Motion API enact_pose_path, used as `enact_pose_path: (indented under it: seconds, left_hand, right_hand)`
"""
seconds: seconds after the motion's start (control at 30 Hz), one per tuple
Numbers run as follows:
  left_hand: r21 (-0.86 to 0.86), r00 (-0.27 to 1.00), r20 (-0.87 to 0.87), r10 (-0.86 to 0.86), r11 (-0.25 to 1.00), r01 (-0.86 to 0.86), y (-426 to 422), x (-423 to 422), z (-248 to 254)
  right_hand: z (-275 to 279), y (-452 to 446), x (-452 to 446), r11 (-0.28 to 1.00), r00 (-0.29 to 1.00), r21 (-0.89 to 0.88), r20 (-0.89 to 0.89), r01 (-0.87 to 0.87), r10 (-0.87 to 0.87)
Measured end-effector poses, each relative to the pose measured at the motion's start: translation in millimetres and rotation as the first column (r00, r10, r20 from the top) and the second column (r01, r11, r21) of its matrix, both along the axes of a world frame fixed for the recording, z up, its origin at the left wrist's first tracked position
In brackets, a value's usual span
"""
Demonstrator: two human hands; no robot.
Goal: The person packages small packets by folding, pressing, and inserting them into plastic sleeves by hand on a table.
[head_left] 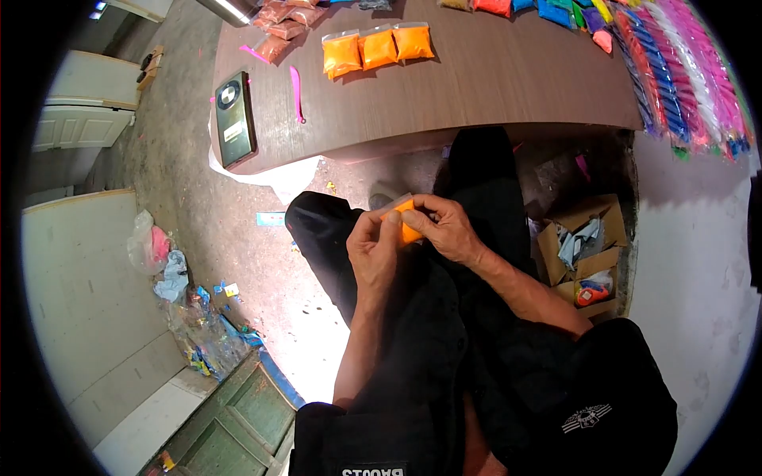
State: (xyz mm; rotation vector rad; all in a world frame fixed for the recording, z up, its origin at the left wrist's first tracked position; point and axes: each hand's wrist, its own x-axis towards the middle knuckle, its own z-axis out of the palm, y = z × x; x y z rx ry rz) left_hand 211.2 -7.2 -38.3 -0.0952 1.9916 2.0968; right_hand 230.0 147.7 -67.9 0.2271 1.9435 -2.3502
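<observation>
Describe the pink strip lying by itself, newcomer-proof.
Start at the left end of the brown wood-grain table. Between the dark rectangular phone with a round camera ring and the row of three clear bags of orange material lies a slim bright-pink plastic strip. It lies by itself, unlike the other pink strip beside the reddish-brown bags.

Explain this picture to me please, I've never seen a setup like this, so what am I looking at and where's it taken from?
There is no machine here, just a person's bare hands. The single picture comes from a camera worn on their head, looking forward and down past their lap.

The left hand and right hand pinch a small orange packet between them.

Beyond, on the brown table, lie three larger orange packets in a row, reddish-brown packets, a slim pink tool, a phone and, at right, long colorful bundles.
</observation>
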Motion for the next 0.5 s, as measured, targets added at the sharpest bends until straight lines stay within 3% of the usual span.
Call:
enact_pose_path:
  seconds: [0.1,0.17,0.27,0.5]
  left_hand:
    - [0.038,0.998,0.062,0.008,0.999,-0.010,0.8,0.6,-2.0]
    - [-0.023,0.990,0.141,-0.014,1.000,0.017,1.9,1.2,0.2]
    - [-0.030,0.985,0.148,-0.087,0.995,0.092,-4.3,3.0,-9.5]
    - [-0.015,0.995,0.061,-0.076,0.997,0.077,-5.6,1.8,-8.7]
  right_hand:
    - [-7.0,-0.6,1.2,0.999,1.000,0.041,-0.009,0.017,-0.017]
    - [-9.6,-0.7,1.8,0.998,0.999,0.045,-0.010,0.040,-0.040]
    - [-12.1,0.4,1.7,0.997,0.997,0.014,-0.021,0.074,-0.074]
    - [-1.9,5.2,0.5,0.996,1.000,-0.090,0.008,-0.030,0.030]
